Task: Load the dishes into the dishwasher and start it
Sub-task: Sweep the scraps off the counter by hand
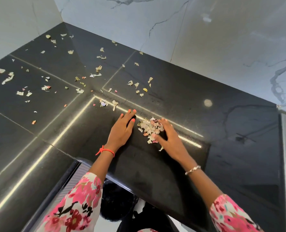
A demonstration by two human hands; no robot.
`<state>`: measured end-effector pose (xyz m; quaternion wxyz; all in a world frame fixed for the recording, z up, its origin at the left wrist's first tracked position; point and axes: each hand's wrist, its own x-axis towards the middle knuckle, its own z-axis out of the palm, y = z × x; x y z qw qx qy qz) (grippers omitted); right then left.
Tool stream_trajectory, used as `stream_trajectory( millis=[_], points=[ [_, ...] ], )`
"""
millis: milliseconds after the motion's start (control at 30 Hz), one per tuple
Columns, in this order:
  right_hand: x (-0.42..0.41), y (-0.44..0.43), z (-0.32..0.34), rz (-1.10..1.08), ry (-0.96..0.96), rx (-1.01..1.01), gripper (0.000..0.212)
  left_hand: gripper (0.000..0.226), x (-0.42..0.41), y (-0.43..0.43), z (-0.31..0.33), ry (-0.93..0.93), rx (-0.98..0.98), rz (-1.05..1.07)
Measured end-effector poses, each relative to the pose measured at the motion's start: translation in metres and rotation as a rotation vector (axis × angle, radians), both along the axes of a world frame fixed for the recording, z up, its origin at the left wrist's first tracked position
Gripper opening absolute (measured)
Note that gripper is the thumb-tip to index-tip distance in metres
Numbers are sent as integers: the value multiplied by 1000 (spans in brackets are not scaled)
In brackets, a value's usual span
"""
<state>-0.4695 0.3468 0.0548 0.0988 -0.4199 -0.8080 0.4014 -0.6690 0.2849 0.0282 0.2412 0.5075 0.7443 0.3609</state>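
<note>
Near the front edge of the tabletop [222,131], the left hand [122,129] lies flat with the palm down and the fingers straight. It is open and holds nothing. Just beside it, the right hand [169,137] is open too. Its fingers are loosely bent and it leans against a pile of scraps [149,127], touching the pile but not gripping it. The pile lies between the two hands, against the right one and a little apart from the left one.

Farther out, many loose scraps [97,69] are spread over the dark surface. Most of them lie toward the left side and toward the far corner, where the marble wall [205,39] meets the tabletop.

The dishes and the dishwasher are not in view, so I judge that the loading is not yet begun. The step in hand looks like clearing the surface first. To do it well, I think both hands should work flat and low and close on the pile from two sides, so that the light pieces do not slide under the palms. It is better to sweep the far scraps toward the pile in slow, short strokes, because a quick move may blow them away. After that, the whole heap can be pushed to the front edge and into one cupped hand.
</note>
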Motion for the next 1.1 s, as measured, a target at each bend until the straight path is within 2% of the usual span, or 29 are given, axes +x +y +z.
stream_trajectory(
  millis=[67, 167, 300, 500, 600, 733, 800, 867, 967, 1033, 1100],
  points=[
    [-10, -13, -11, 44, -72, 92, 80, 41, 11, -3, 2, 16, -41, -21],
    [-39, -19, -12, 27, -59, 171, 82, 41, 16, -5, 6, -59, -34, 12],
    [-65, -25, -17, 50, -44, 332, 49, 37, 13, -8, 9, -291, 91, 59],
    [-61, -25, -17, 50, 76, 465, 26, 33, 18, -10, 15, -495, 174, 199],
    [-58, -16, -7, -78, 186, 385, 24, 30, 15, -8, 17, -724, 246, 322],
    [-64, -9, 12, -373, 421, 95, 18, 35, 17, -9, 25, -1135, 350, 503],
    [-70, -17, 24, -383, 507, -20, 18, 39, 20, -10, 29, -1358, 344, 519],
    [-76, -29, 33, -319, 545, -49, 20, 41, 24, -10, 34, -1591, 302, 506],
    [-83, -49, 40, -161, 489, -34, 22, 46, 30, -10, 37, -1928, 296, 446],
    [-89, -55, 39, -29, 319, 11, 30, 48, 35, -11, 38, -2004, 311, 426],
    [-94, -63, 37, 0, 221, 9, 38, 45, 37, -12, 36, -1993, 315, 424]
  ],
)
